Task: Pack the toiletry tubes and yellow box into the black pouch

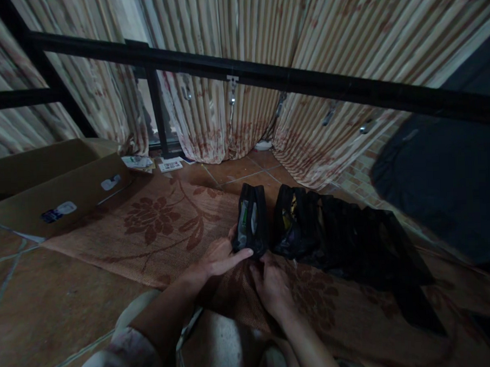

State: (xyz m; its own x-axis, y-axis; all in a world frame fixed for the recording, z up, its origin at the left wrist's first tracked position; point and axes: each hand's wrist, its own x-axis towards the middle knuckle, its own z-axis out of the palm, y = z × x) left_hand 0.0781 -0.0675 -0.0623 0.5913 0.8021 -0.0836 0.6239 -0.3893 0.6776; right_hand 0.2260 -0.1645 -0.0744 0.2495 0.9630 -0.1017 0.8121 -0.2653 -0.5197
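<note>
Far left, a flattened cardboard box [54, 186] is lying on the tile floor [39, 300], stickers facing up. Just past its far corner, some small cards and papers [146, 163] are sitting by the striped curtains [209, 98]. A black metal rail [264, 74] is crossing the whole view in front of the curtains. A floral mat [161, 230] is covering the floor under the hands.

Left hand [221, 256] is reaching forward across the mat, palm down, fingers extended flat, fingertips touching the near left edge of the small black pouch [252, 221]; not clenched, cannot tell if it is actually pinching the fabric. The pouch is lying open on the mat, centre, green and white items showing inside.

Right hand [274, 287] is sitting just beside, fingers curled at the pouch's near bottom edge; grip hidden, cannot tell.

Right of the pouch, almost touching, a bigger black bag [340, 239] is sprawling open. Far right, a dark bulky shape [444, 191], blurred.
</note>
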